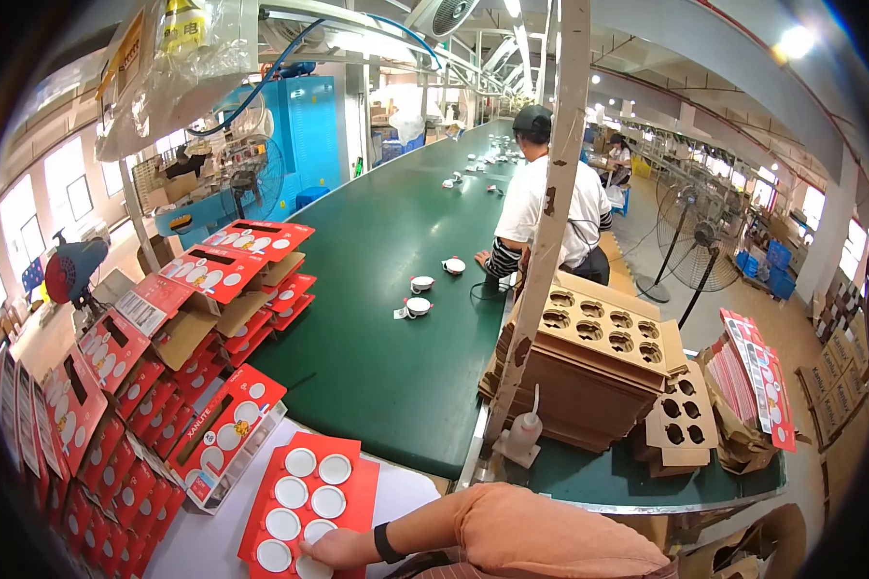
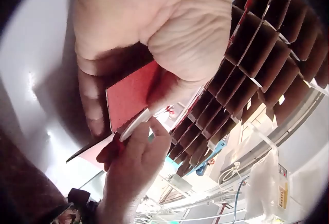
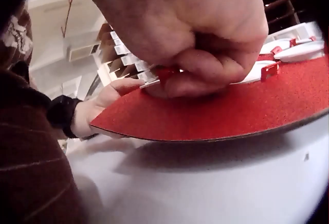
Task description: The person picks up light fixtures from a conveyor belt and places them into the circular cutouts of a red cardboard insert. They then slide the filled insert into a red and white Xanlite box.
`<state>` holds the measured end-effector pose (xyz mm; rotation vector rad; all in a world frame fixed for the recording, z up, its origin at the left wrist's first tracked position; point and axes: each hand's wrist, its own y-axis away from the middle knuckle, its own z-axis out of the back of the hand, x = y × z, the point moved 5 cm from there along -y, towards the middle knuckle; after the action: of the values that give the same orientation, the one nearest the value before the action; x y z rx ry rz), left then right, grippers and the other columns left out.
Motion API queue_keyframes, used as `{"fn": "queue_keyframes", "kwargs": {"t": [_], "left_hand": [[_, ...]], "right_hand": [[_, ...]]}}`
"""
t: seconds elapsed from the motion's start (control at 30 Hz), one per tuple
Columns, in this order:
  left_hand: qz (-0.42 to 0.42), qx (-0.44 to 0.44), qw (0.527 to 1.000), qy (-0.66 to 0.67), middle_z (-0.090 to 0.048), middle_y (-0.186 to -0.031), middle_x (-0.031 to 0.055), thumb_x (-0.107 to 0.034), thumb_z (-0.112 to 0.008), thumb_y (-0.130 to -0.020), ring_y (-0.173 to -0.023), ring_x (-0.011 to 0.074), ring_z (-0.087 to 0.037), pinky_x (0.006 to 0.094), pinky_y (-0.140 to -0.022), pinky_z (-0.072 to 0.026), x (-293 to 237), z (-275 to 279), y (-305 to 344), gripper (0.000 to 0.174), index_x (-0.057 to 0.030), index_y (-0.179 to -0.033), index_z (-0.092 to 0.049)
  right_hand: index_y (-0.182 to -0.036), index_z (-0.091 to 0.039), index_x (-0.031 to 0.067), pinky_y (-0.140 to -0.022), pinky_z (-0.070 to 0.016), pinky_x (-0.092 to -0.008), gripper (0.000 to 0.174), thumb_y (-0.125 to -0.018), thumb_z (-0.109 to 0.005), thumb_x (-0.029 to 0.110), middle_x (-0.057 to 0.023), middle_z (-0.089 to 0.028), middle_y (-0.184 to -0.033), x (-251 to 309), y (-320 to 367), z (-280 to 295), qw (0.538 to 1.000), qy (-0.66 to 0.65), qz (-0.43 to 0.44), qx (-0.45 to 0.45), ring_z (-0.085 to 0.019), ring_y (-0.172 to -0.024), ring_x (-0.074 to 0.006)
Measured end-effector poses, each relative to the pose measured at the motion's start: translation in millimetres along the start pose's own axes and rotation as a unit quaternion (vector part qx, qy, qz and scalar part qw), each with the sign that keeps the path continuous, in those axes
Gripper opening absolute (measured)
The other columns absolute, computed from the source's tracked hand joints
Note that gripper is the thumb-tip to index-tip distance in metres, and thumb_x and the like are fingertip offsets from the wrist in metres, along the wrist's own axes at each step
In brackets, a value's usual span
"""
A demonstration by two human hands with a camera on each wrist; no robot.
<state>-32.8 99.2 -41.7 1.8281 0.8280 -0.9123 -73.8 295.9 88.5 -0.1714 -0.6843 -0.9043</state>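
Note:
A red cardboard sheet carries two rows of round white downlights at the near edge of the workplace. My right hand is over its near end, and in the left wrist view its fingers and thumb pinch the edge of one downlight. Small red clips stick up beside the discs in the right wrist view. My left hand grips the end of the red sheet between thumb and fingers; the head view does not show this hand.
Open red printed boxes are stacked at the left. A green conveyor belt runs ahead, with several downlights on it. At the right stand cardboard inserts with cut-outs, a white squeeze bottle and a metal post. A person works beyond.

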Motion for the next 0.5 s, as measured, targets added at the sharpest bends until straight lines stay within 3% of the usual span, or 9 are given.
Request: {"fn": "queue_keyframes", "kwargs": {"t": [0.07, 0.13, 0.27, 0.33, 0.4, 0.43, 0.47, 0.5], "left_hand": [[0.003, 0.018, 1.000, 0.025, -0.058, -0.113, 0.0153, -0.013, -0.064, -0.081, -0.103, 0.0251, -0.056, 0.0381, -0.087, -0.0464, -3.8, -9.7, 6.6, 0.043, 0.0015, -0.120, -0.052], [0.002, 0.035, 0.998, 0.051, -0.057, -0.116, 0.0151, -0.012, -0.062, -0.082, -0.105, 0.0259, -0.056, 0.0393, -0.087, -0.0473, -14.6, -21.9, 11.0, 0.043, 0.0014, -0.121, -0.049], [0.002, 0.088, 0.991, 0.101, -0.053, -0.121, 0.0145, -0.011, -0.056, -0.085, -0.107, 0.0276, -0.055, 0.0416, -0.087, -0.0492, -52.8, -78.1, -3.8, 0.044, 0.0013, -0.125, -0.044], [0.007, 0.085, 0.988, 0.132, -0.052, -0.123, 0.0142, -0.010, -0.054, -0.086, -0.108, 0.0285, -0.055, 0.0427, -0.087, -0.0501, -65.9, -94.9, 3.0, 0.044, 0.0013, -0.127, -0.042], [0.011, 0.029, 0.984, 0.177, -0.050, -0.126, 0.0140, -0.009, -0.051, -0.087, -0.110, 0.0293, -0.055, 0.0439, -0.086, -0.0511, -67.0, -89.7, 38.2, 0.044, 0.0013, -0.129, -0.039], [-0.006, 0.017, 0.983, 0.181, -0.050, -0.126, 0.0159, -0.009, -0.050, -0.087, -0.109, 0.0317, -0.055, 0.0461, -0.084, -0.0520, -56.8, -81.7, 31.7, 0.046, 0.0020, -0.130, -0.037], [-0.002, 0.030, 0.983, 0.183, -0.050, -0.125, 0.0174, -0.009, -0.051, -0.087, -0.107, 0.0332, -0.056, 0.0469, -0.084, -0.0522, -48.8, -78.5, 26.5, 0.048, 0.0020, -0.131, -0.035], [-0.006, 0.041, 0.978, 0.203, -0.050, -0.125, 0.0178, -0.007, -0.052, -0.086, -0.106, 0.0326, -0.057, 0.0466, -0.084, -0.0525, -48.1, -80.4, 24.1, 0.050, 0.0012, -0.132, -0.034]], "right_hand": [[-0.130, -0.032, 0.0025, -0.066, -0.0493, -0.0435, 0.044, -0.089, -0.042, 0.016, -0.0208, -0.060, -0.092, 6.3, 2.4, 2.8, 0.998, 0.065, -0.007, 0.008, -0.062, -0.081, -0.0340], [-0.129, -0.033, -0.0003, -0.065, -0.0493, -0.0428, 0.045, -0.090, -0.045, 0.020, -0.0199, -0.061, -0.090, 4.4, 4.8, -7.7, 0.998, 0.062, 0.002, 0.018, -0.062, -0.080, -0.0349], [-0.126, -0.037, -0.0028, -0.060, -0.0482, -0.0461, 0.055, -0.087, -0.051, 0.033, -0.0182, -0.063, -0.080, 5.1, 23.1, -6.3, 0.998, 0.003, 0.018, -0.060, -0.063, -0.071, -0.0365], [-0.128, -0.036, 0.0001, -0.058, -0.0486, -0.0452, 0.064, -0.083, -0.054, 0.041, -0.0162, -0.064, -0.075, -4.9, 20.0, -22.1, 0.993, 0.085, -0.040, 0.070, -0.063, -0.069, -0.0364], [-0.123, -0.044, 0.0022, -0.059, -0.0491, -0.0440, 0.064, -0.079, -0.057, 0.047, -0.0159, -0.065, -0.073, -3.2, 27.3, -16.2, 0.995, 0.050, -0.083, 0.024, -0.065, -0.071, -0.0341], [-0.121, -0.046, 0.0029, -0.061, -0.0498, -0.0441, 0.066, -0.078, -0.056, 0.052, -0.0164, -0.066, -0.078, 0.8, 30.5, -6.5, 0.991, 0.011, -0.109, 0.071, -0.066, -0.072, -0.0315], [-0.124, -0.043, 0.0029, -0.061, -0.0503, -0.0441, 0.072, -0.079, -0.054, 0.058, -0.0151, -0.067, -0.080, -7.6, 27.3, -18.6, 0.984, 0.029, -0.095, 0.148, -0.066, -0.072, -0.0308], [-0.127, -0.033, 0.0066, -0.062, -0.0505, -0.0445, 0.074, -0.078, -0.058, 0.056, -0.0195, -0.065, -0.078, -15.6, 25.3, -26.8, 0.987, 0.047, -0.072, 0.135, -0.065, -0.073, -0.0362]]}}
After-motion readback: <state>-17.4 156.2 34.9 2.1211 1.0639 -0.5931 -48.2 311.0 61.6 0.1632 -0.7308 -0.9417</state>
